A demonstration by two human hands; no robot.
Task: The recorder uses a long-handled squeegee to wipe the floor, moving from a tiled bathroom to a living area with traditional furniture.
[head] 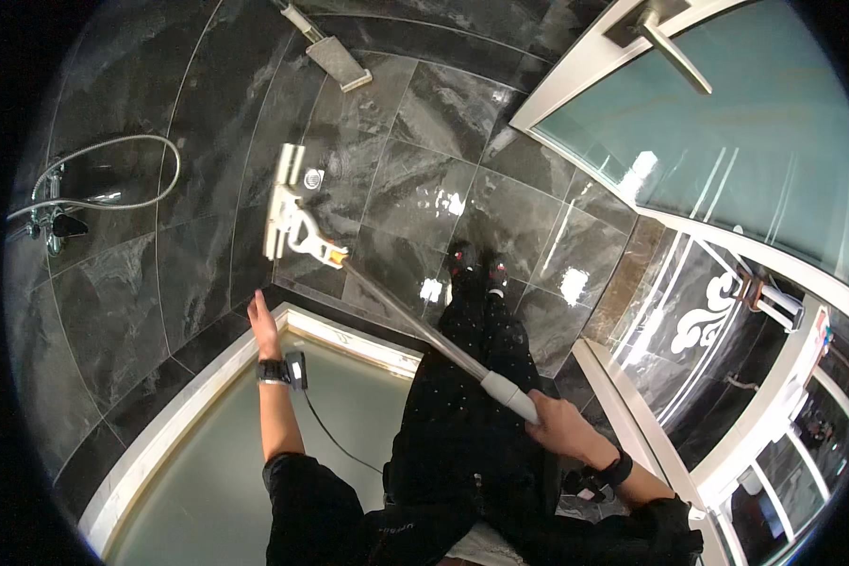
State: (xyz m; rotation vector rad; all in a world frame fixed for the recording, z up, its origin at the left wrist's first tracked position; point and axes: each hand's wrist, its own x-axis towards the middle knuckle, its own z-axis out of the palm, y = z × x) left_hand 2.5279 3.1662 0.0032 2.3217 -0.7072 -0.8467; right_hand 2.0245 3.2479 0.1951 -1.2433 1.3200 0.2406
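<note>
My right hand (564,424) grips the white end sleeve of a mop pole (417,322). The metal pole slants up and left, across the front of my dark trousers. At its far end the white mop head (283,205), with an orange collar piece (337,257), is held up close to the dark tiled wall; whether it touches is hard to tell. My left hand (263,324) is stretched out flat with nothing in it, beside the corner of a white-framed frosted pane (339,396). A black wrist device (296,370) with a cable sits by that wrist.
A shower mixer (55,225) with a looped metal hose (173,159) hangs at left. Another flat-headed cleaning tool (339,64) leans at the top. A round floor drain (313,178) lies near the mop head. A frosted glass door (714,127) stands at right, beside a doorway threshold (626,272).
</note>
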